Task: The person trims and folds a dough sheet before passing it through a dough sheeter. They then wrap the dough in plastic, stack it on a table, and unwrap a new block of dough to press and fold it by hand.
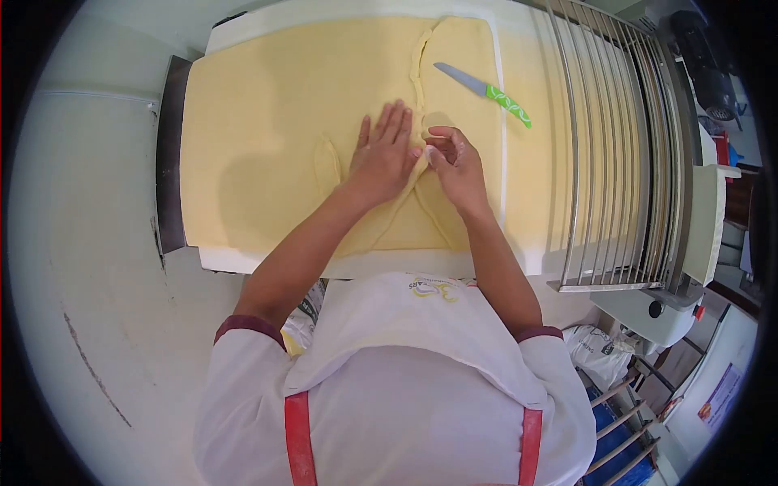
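Observation:
A wide sheet of pale yellow dough lies flat on a white belt. A cut runs through it from the far edge toward me. My left hand presses flat on the sheet, fingers spread, just left of the cut. My right hand pinches the cut edge of the dough strip beside it, fingertips closed on the dough. A knife with a green handle lies on the dough beyond my right hand, untouched.
A metal guard of parallel bars covers the right end of the belt, with machine parts beyond it. A light floor lies to the left. Bags and a blue crate sit low on the right.

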